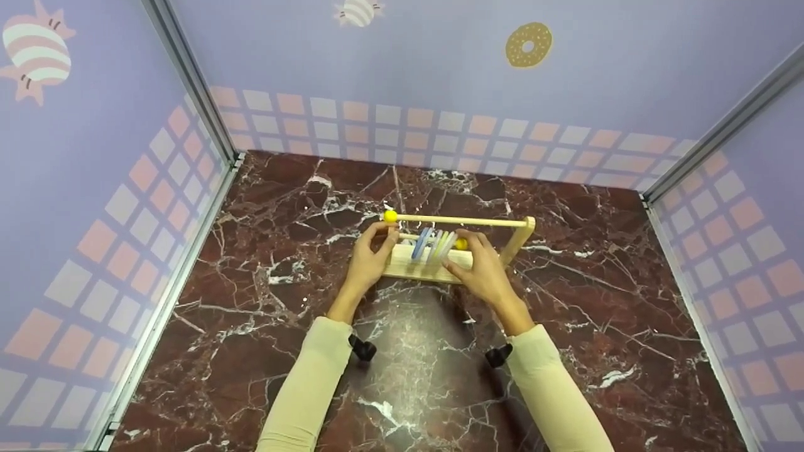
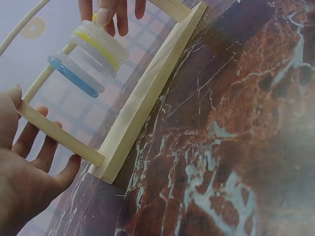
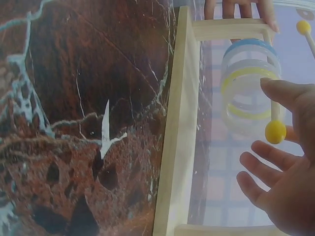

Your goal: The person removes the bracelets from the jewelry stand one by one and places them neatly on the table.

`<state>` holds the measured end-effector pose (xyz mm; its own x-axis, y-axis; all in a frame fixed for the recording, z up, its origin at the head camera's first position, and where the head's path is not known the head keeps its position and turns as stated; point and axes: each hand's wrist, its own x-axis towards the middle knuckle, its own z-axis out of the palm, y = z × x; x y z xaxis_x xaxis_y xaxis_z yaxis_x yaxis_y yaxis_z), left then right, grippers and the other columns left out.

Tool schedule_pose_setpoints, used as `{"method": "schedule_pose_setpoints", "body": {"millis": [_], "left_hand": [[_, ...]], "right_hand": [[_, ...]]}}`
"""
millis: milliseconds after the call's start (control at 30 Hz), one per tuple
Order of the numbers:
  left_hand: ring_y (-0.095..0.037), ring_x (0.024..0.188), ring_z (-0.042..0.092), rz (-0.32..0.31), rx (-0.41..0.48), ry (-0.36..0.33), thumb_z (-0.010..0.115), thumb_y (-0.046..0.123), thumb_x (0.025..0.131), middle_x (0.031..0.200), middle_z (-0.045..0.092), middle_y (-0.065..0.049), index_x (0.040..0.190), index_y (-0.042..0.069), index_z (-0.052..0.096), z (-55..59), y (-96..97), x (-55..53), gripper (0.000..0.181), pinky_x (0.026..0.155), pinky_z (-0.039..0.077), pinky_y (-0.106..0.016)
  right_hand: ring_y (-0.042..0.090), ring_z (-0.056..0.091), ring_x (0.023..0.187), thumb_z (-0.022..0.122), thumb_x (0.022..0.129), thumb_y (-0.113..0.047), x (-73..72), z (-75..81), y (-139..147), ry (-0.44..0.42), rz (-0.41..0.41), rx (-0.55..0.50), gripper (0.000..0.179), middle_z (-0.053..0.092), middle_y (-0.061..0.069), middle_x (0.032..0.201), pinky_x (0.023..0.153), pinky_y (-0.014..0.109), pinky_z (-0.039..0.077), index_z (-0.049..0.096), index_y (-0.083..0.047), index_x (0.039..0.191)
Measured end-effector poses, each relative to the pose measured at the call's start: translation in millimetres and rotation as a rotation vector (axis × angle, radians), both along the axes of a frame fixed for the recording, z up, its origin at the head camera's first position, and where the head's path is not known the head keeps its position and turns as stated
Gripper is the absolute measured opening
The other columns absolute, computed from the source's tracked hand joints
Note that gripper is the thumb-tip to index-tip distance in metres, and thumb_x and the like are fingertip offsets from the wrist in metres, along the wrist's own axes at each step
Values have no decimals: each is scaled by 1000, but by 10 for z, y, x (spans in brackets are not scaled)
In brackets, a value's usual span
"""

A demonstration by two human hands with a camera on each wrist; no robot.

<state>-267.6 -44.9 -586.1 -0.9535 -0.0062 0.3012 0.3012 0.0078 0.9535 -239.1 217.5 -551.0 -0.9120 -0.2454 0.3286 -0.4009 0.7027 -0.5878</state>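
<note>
Head view shows a wooden stand (image 1: 418, 270) on the marbled table (image 1: 251, 383), between both hands. The left hand (image 1: 369, 256) grips its left post (image 2: 64, 135). Blue, yellow and whitish rings (image 1: 436, 247) hang on that post's rod (image 2: 39, 83), near its right end. The right hand's (image 1: 485, 270) fingers spread loosely by the yellow ball (image 3: 275, 132), thumb at the rings.

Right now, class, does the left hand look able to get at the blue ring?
Probably yes: no other ring sits between the left hand and the blue ring, though that hand holds the wooden post.
</note>
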Motion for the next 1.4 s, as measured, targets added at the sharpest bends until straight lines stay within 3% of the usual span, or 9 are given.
{"method": "schedule_pose_setpoints", "body": {"millis": [233, 400, 700, 933, 1133, 1400], "left_hand": [[-24, 111, 67, -4, -31, -43, 70, 17, 105, 123, 72, -17, 125, 0, 70, 16, 2, 3, 26, 101, 51, -34], [-26, 112, 67, -10, -41, -29, 70, 17, 105, 125, 70, -22, 127, -5, 68, 13, 15, 13, 31, 103, 50, -37], [-26, 110, 68, 21, -32, -12, 71, 15, 104, 120, 74, -12, 125, -5, 69, -31, 52, 25, 29, 103, 50, -39], [-31, 109, 67, 45, -20, -9, 68, 8, 104, 121, 70, -25, 125, -7, 68, -32, 78, 26, 26, 101, 51, -38], [-28, 110, 67, 15, -23, 8, 68, 14, 105, 123, 70, -24, 126, -3, 69, -14, 41, 19, 26, 101, 50, -38], [-26, 111, 67, 12, -28, -15, 70, 18, 105, 122, 72, -19, 125, 1, 70, -33, -2, -7, 26, 102, 50, -37]], "right_hand": [[42, 58, 128, 86, 91, -29, -9, 50, 20, -35, 13, 35, 70, 60, 20, 142, 111, 58, 43, 56, 0, 147], [42, 59, 126, 89, 88, -25, -23, 55, 24, -42, 20, 43, 70, 62, 20, 140, 111, 57, 43, 57, 1, 145], [41, 58, 130, 92, 84, -26, -38, 67, 46, -42, 31, 46, 68, 63, 22, 139, 114, 52, 42, 60, 3, 138], [43, 61, 116, 93, 84, -26, -21, 113, 77, -12, 42, 41, 69, 64, 20, 130, 102, 52, 48, 60, 3, 136], [36, 59, 121, 91, 85, -30, 6, 173, 117, 21, 28, 52, 68, 63, 17, 137, 102, 51, 49, 63, 0, 139], [39, 64, 110, 91, 86, -30, 45, 157, 200, 54, -3, 18, 63, 65, 20, 125, 98, 50, 51, 63, 3, 132]]}}
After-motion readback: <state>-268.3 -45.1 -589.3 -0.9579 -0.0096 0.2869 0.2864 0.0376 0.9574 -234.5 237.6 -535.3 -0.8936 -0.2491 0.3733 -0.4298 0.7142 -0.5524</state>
